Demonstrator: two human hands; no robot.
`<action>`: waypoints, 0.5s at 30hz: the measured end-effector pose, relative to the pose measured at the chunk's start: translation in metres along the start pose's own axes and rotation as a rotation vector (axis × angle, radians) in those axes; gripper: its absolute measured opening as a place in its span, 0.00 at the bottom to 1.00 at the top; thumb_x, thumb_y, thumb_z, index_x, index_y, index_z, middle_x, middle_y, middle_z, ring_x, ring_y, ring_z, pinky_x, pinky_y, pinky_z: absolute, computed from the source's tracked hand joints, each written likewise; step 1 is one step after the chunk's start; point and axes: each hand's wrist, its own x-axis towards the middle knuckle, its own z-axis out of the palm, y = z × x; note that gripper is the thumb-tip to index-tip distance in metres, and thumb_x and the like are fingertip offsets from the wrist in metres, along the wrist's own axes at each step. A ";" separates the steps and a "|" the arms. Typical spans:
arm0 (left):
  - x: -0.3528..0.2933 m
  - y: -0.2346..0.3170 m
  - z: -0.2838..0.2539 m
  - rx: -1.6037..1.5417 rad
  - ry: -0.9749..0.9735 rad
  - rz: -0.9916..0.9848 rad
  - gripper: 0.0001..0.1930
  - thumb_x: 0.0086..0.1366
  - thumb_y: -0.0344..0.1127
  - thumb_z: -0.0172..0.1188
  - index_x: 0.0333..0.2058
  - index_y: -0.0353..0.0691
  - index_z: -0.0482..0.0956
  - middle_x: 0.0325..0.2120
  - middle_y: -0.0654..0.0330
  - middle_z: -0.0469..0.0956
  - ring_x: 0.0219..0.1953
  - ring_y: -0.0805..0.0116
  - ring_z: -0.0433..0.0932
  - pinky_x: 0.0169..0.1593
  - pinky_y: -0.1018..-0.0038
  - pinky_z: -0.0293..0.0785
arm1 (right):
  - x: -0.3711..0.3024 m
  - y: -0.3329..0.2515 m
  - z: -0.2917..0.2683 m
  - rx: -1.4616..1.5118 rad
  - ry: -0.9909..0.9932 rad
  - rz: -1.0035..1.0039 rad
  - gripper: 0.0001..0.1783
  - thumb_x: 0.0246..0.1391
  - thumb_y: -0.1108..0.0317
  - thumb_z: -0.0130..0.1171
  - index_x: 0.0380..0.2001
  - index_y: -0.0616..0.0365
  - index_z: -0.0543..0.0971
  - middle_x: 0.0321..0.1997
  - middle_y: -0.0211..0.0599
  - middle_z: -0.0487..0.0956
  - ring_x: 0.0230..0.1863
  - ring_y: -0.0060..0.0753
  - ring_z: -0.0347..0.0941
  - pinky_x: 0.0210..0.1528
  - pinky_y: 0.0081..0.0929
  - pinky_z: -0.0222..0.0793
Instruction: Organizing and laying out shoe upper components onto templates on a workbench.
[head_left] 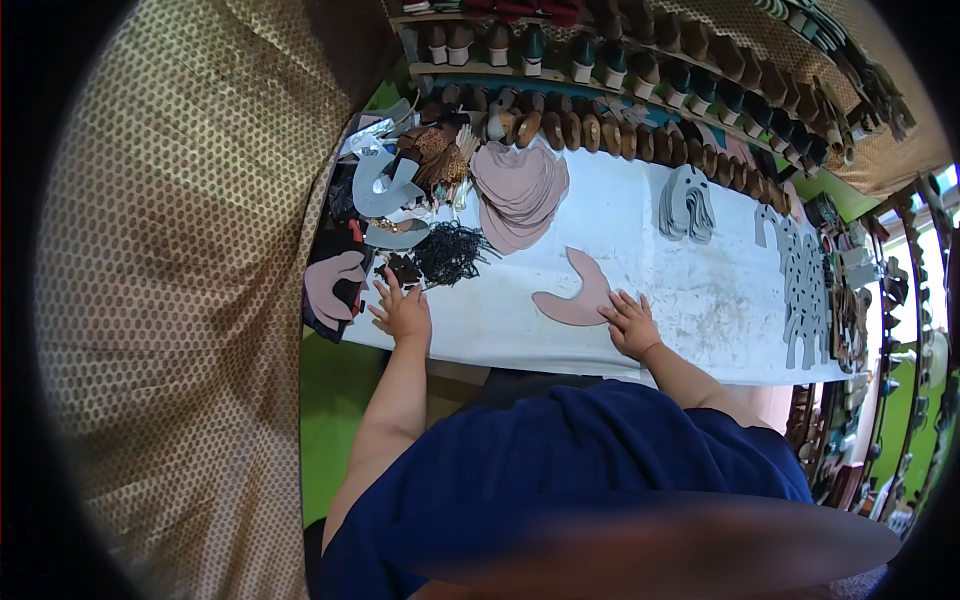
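Observation:
A curved pink shoe-upper piece (582, 300) lies flat on the white-covered table (500, 325). My right hand (632, 326) rests at its right end, fingers spread and touching the edge. Over at the table's near left, my left hand (403, 314) has its fingers apart, with nothing seen in it. Its fingertips are beside a small dark brown heap (399, 268) and a tangle of black strips (450, 254). Left of that hand lie more pink cut pieces (333, 285). A fanned stack of pink pieces (518, 193) sits farther back.
Grey cut pieces (687, 205) are stacked at the back right, and spotted grey ones (800, 290) hang near the right edge. Wooden-looking shoe forms (610, 136) line the table's back. Shelves of heeled shoes (616, 70) rise behind. A patterned curtain (190, 300) hangs at left.

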 end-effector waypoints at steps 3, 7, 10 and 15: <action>0.007 -0.004 0.000 0.016 -0.030 -0.001 0.08 0.61 0.40 0.63 0.39 0.55 0.86 0.75 0.60 0.43 0.76 0.52 0.37 0.69 0.35 0.32 | 0.000 -0.003 -0.002 0.005 0.009 0.004 0.26 0.58 0.60 0.53 0.61 0.32 0.73 0.73 0.31 0.62 0.74 0.41 0.53 0.73 0.63 0.40; 0.009 -0.018 0.015 0.113 0.001 0.095 0.05 0.61 0.39 0.60 0.32 0.50 0.84 0.73 0.59 0.50 0.75 0.51 0.43 0.70 0.37 0.37 | 0.000 -0.003 -0.001 0.001 0.005 0.012 0.27 0.57 0.60 0.53 0.61 0.31 0.72 0.73 0.32 0.62 0.75 0.41 0.53 0.73 0.62 0.39; 0.004 -0.032 0.028 0.069 0.007 0.068 0.06 0.59 0.37 0.59 0.32 0.48 0.84 0.72 0.56 0.53 0.74 0.50 0.46 0.70 0.37 0.39 | 0.000 -0.003 0.001 0.012 0.017 0.007 0.27 0.57 0.60 0.53 0.62 0.31 0.72 0.73 0.32 0.62 0.75 0.40 0.53 0.73 0.62 0.39; 0.000 -0.031 0.007 -0.134 -0.025 0.064 0.07 0.58 0.37 0.58 0.32 0.45 0.83 0.69 0.50 0.58 0.71 0.45 0.53 0.68 0.38 0.46 | -0.002 0.000 0.002 0.009 0.024 0.006 0.27 0.58 0.60 0.53 0.62 0.31 0.72 0.73 0.32 0.63 0.75 0.40 0.53 0.73 0.62 0.39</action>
